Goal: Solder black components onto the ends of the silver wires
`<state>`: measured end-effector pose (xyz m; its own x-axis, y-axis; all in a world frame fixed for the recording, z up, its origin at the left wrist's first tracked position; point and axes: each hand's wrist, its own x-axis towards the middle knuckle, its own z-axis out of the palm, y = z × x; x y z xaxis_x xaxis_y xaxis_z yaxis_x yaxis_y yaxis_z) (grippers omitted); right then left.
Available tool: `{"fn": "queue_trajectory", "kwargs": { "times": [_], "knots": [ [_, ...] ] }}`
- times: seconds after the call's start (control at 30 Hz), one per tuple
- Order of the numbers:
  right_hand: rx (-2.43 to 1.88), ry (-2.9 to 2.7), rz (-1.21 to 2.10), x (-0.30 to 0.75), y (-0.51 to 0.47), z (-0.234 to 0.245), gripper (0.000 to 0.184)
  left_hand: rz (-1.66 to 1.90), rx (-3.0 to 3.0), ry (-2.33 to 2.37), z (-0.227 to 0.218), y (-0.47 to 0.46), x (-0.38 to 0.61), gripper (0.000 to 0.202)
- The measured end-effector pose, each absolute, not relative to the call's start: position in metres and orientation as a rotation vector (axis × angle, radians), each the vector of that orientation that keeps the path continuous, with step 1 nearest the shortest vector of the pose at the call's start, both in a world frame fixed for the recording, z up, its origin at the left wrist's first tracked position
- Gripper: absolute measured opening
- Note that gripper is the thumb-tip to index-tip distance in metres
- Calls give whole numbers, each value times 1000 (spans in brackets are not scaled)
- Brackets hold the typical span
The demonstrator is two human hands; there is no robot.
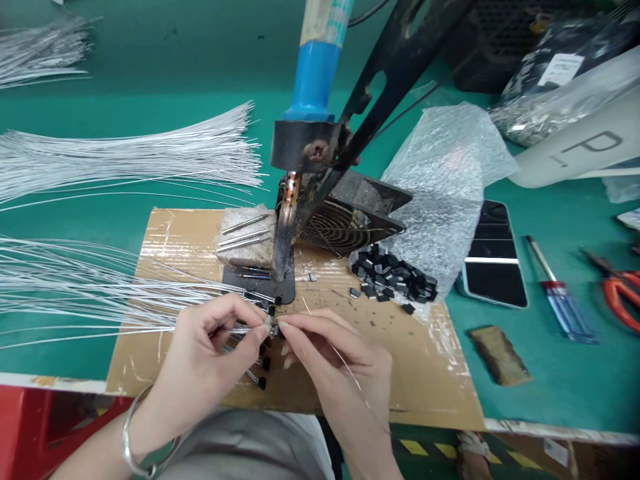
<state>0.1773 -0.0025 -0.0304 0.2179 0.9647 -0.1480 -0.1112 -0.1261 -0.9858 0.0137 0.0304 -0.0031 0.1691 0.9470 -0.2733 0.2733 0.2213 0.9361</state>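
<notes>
My left hand (210, 353) pinches the ends of a bundle of thin white wires (90, 293) that fans out to the left. My right hand (335, 360) meets it fingertip to fingertip, pinching a small black component (273, 327) at the wire ends, and a thin strand of solder wire (340, 357) runs back over its fingers. Both hands hover over a cardboard sheet (430, 373), just in front of the tip of a mounted soldering iron (285, 227) with a blue handle. Wires tipped with black parts (260, 380) lie under my left hand.
A heap of small black components (395, 277) sits right of the iron beside bubble wrap (445, 180) and a small fan (345, 223). A phone (493, 257), a screwdriver (560, 297), orange-handled pliers (620, 290) and a brown pad (500, 353) lie to the right. More white wire bundles (125, 153) lie at the left.
</notes>
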Motion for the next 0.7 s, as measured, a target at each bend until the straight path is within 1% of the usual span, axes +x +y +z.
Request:
{"fn": "queue_trajectory", "kwargs": {
  "times": [0.13,0.33,0.6,0.7],
  "knots": [
    [-1341,-952,1166,178,-4,-31,18,731,1302,1354,0,31,14,15],
    [-1374,-974,1129,178,-4,-32,14,720,1282,1339,4,35,16,12],
    [-1377,-956,1112,176,-6,-31,13,697,1306,1324,5,34,16,14],
    [-1388,-960,1107,176,-6,-32,16,696,1294,1317,5,35,16,15]
  ]
}}
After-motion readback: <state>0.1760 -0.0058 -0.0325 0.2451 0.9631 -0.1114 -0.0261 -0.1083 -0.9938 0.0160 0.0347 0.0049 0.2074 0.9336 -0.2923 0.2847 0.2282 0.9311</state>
